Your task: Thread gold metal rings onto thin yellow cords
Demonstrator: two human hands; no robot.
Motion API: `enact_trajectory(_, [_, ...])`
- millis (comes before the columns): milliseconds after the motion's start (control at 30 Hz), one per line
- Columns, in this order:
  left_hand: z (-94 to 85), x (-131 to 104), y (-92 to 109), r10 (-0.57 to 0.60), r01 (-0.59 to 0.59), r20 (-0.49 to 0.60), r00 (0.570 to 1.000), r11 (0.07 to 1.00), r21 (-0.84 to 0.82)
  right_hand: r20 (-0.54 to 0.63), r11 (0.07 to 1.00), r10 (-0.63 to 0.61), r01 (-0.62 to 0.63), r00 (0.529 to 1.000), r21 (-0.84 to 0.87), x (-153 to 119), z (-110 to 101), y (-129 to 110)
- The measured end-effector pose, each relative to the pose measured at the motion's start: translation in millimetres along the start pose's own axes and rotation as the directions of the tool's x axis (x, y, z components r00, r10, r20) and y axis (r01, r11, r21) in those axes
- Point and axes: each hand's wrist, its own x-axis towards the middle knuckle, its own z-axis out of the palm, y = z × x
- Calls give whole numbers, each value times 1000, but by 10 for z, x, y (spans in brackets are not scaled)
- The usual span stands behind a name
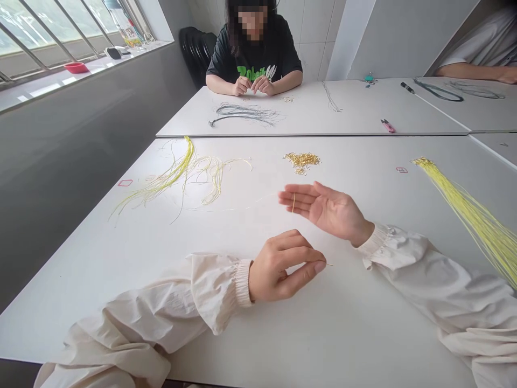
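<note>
Left hand (287, 265) pinches a fine strand (330, 264); right hand (328, 211) is open, yellowish thread (293, 202) crossing its fingers; small gold pieces (304, 160) lie heaped beyond. A smooth white table (331, 328) stands beside a grey wall (81, 161).

— From where is the camera looking?
— From the person's head, facing forward and down over the white table (355, 328).
— Is it sitting near?
— Yes: the left hand (285, 264) and right hand (329, 207) are showing large mid-frame; the co-worker (252, 56) is sitting farther, upper centre.
</note>
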Motion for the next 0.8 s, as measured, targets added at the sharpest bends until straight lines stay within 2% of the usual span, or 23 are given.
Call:
enact_trajectory(67, [-99,-64,116,-101,103,26,995,992,-79,-168,986,-164,156,972,-57,73,-240,-140])
enact_trajectory(100, [-163,-101,174,-184,188,45,982,976,-110,-260,974,-226,210,939,-91,103,-386,-208])
enact_trajectory(133, [-234,-140,229,-300,306,62,952,942,-136,-349,962,-270,240,897,-127,126,-543,-268])
enact_trajectory(167, [-311,-177,282,-443,450,82,893,879,-158,-422,955,-294,250,857,-157,142,-703,-318])
enact_trajectory(233, [-484,-244,374,-705,717,142,695,665,-208,-552,946,-325,260,768,-195,153,-1004,-382])
enact_trajectory(300, [-683,-303,453,-832,850,204,516,468,-244,-648,938,-346,266,678,-223,147,-1246,-403])
enact_trajectory(400, [-1046,-406,565,-896,930,279,345,286,-230,-702,909,-417,285,577,-305,131,-1470,-401])
enact_trajectory(467, [-1323,-500,648,-911,953,311,270,206,-223,-713,894,-447,290,539,-341,129,-1546,-403])
enact_trajectory(500, [-1463,-552,691,-924,958,290,250,193,-212,-718,891,-453,288,529,-350,130,-1565,-406])
enact_trajectory(567, [-1710,-647,771,-926,955,259,275,230,-189,-714,888,-460,282,527,-364,135,-1557,-417])
enact_trajectory(633, [-1859,-696,822,-896,925,249,367,325,-194,-676,881,-473,282,565,-380,139,-1463,-421])
enact_trajectory(700, [-1859,-672,813,-874,879,170,455,409,-245,-591,879,-468,277,657,-388,135,-1252,-400])
enact_trajectory(800, [-1581,-496,639,-852,793,20,523,478,-378,-406,907,-345,189,846,-376,99,-749,-290])
